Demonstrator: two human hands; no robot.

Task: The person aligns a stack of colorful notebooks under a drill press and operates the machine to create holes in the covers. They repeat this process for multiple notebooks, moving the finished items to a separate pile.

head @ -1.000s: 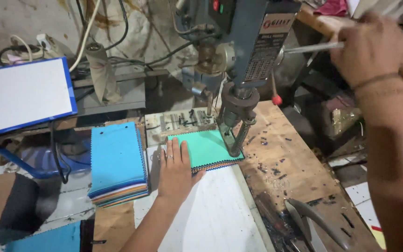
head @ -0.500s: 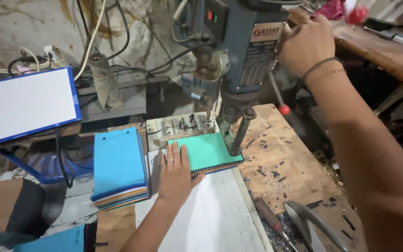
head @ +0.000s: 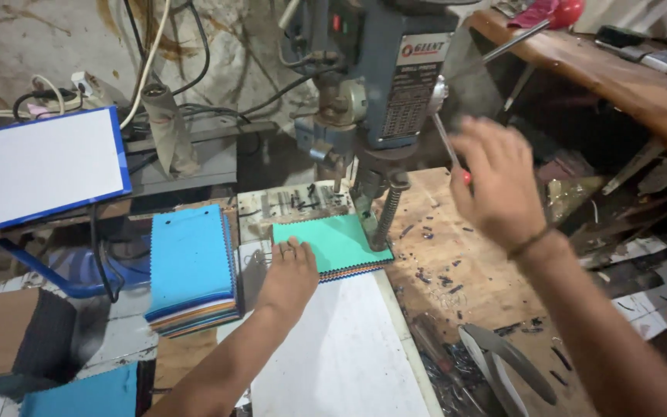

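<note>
Green cloth pieces (head: 332,245) lie in a stack under the blue drill machine (head: 380,77). Pressing flat on the stack's near corner is the left hand (head: 289,276), fingers together. By the machine's lever (head: 448,143) (the one with the red tip) is the right hand (head: 499,184), spread wide. Left of the machine sits a blue cloth stack (head: 191,266).

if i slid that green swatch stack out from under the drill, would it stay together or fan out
The green swatch stack is many thin sheets with loose-looking edges, so it would probably shear and fan out when pushed. It likely flops if lifted by one corner. The left hand lies flat on it, which suggests it needs pinning to stay square.
</note>
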